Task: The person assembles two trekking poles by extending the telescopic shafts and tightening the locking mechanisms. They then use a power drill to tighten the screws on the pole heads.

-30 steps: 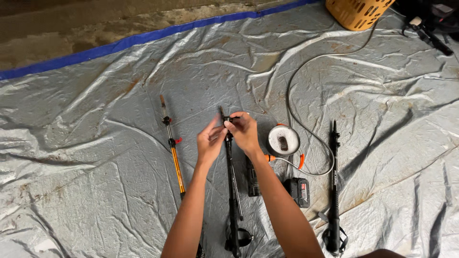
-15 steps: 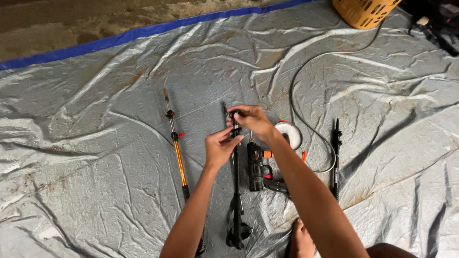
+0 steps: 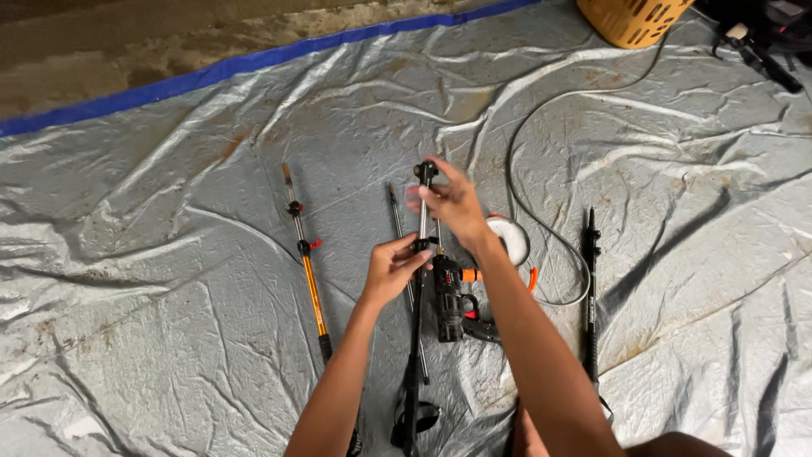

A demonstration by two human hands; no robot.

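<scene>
Left hand (image 3: 393, 269) pinches a black pole (image 3: 416, 338) partway up its length, fingers closed around a dark collar on it. Right hand (image 3: 452, 203) is higher on the same pole, fingers curled about the thin silvery upper section just below the black fitting at its tip; thumb and forefinger look pressed together on it. The pole is held off the ground, running from the tip near the right hand down toward the person, its lower end by a round black part close to the bottom edge of the view.

Just right of the pole, a black power tool with an orange band (image 3: 452, 296) lies on the grey tarp (image 3: 169, 279). A thin grey rod (image 3: 404, 262) lies on the tarp behind the held pole. Beyond the right wrist, a white-and-orange reel (image 3: 518, 241) sits, with a grey hose (image 3: 541, 144) looping away toward a yellow basket (image 3: 630, 19). A second black pole (image 3: 590, 296) lies further right; an orange pole (image 3: 306, 262) lies well to the left. A blue strip (image 3: 211, 68) edges the tarp.
</scene>
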